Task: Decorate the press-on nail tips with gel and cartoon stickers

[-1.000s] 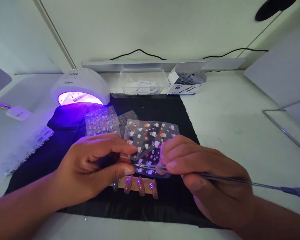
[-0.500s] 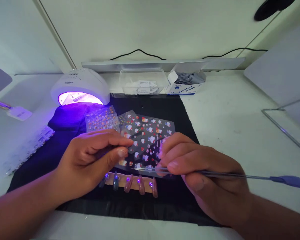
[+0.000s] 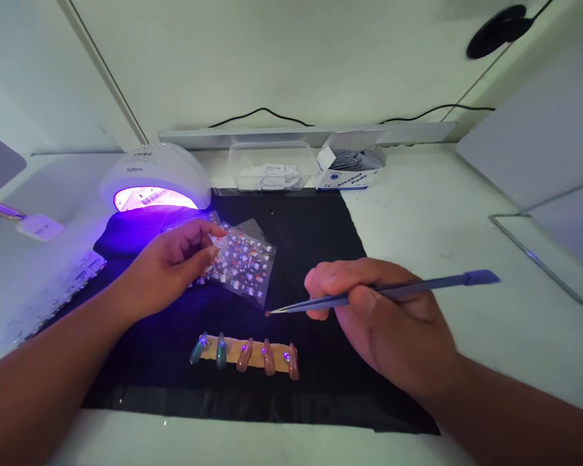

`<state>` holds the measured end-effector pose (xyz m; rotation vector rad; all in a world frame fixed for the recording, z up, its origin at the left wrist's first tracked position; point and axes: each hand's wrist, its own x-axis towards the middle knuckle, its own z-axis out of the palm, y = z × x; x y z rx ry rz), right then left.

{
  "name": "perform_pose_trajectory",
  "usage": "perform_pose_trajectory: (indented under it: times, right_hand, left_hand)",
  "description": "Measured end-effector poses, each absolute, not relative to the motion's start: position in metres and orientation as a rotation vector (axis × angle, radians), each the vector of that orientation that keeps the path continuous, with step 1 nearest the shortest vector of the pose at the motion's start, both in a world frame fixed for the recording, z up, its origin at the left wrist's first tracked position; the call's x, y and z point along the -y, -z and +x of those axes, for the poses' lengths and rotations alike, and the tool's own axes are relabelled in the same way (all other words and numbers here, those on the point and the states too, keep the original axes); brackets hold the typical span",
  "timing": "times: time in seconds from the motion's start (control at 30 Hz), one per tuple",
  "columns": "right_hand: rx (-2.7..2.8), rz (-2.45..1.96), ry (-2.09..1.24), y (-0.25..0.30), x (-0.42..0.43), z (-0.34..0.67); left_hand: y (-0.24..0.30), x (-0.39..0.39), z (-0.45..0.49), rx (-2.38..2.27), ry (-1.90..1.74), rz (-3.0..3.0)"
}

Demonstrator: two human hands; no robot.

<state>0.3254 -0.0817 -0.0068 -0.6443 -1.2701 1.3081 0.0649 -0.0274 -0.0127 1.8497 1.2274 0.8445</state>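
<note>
My left hand [image 3: 182, 255] pinches the left edge of a clear sticker sheet [image 3: 245, 265] printed with small white and red figures. Other sheets lie partly hidden beneath it. In my right hand [image 3: 379, 317] is a pair of tweezers [image 3: 330, 301], tips pointing left. A tiny reddish piece shows at those tips, too small to make out. Below the tips, a row of press-on nails [image 3: 244, 356], some teal and some pinkish brown, is fixed on a tan strip [image 3: 256, 355]. A shiny bead sits near the base of each nail.
A lit white nail lamp [image 3: 155, 171] stands at the back left of the black mat [image 3: 315, 233]. Behind the mat are a clear plastic tub [image 3: 272, 168] with packets and an open alcohol pads box [image 3: 350, 165]. A metal stand [image 3: 539, 255] is at the right.
My left hand has carried the sticker sheet back and left, toward the lamp. My right hand has drawn the tweezers away from the sheet, with a tiny piece at the tips. The view has shifted slightly.
</note>
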Motion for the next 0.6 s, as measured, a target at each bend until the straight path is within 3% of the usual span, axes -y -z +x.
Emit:
perform_pose_trajectory:
  times: [0.13, 0.33, 0.6]
  right_hand:
    - [1.166, -0.674, -1.475, 0.008, 0.075, 0.329]
    - [1.08, -0.701, -1.579, 0.007, 0.063, 0.332]
    - [1.123, -0.695, -1.674, 0.009, 0.051, 0.337]
  left_hand:
    - [0.02, 0.016, 0.053, -1.408, -0.733, 2.055]
    - [0.004, 0.017, 0.046, -1.515, -0.935, 2.2]
    - [-0.03, 0.05, 0.011, -1.298, -0.099, 2.203]
